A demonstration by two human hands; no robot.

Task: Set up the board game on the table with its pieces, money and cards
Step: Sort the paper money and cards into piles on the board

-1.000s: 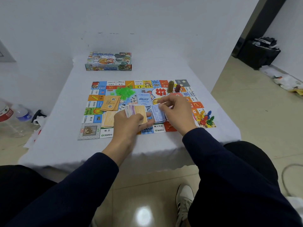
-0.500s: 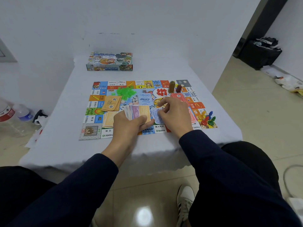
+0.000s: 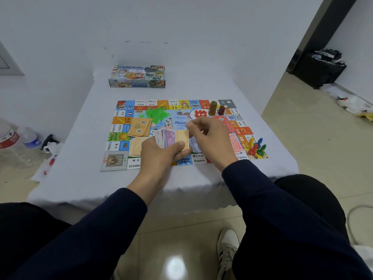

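Note:
The colourful game board (image 3: 116, 160) lies flat on the white table (image 3: 80, 178). My left hand (image 3: 159, 156) grips a fan of paper money (image 3: 171, 138) over the board's near edge. My right hand (image 3: 212, 138) is beside it, thumb and fingertips pinching the top of the front yellow note. Under my right hand a small pile of blue notes (image 3: 194, 147) lies on the board. Yellow notes (image 3: 135, 147), red notes (image 3: 235, 144), orange cards (image 3: 139, 128), green houses (image 3: 156, 115), a die (image 3: 179, 111) and coloured pawns (image 3: 255, 147) sit on the board.
The game box (image 3: 137, 76) stands at the table's far side. A brown piece (image 3: 213, 108) and a dark red piece (image 3: 221, 110) stand upright near the board's far right corner. Plastic bottles (image 3: 12, 142) stand on the floor at left, a black bag (image 3: 321, 67) at right.
My right hand laid a blue note on the pile on the board, then rose back to the top of the fan. My left hand stayed in place with the money.

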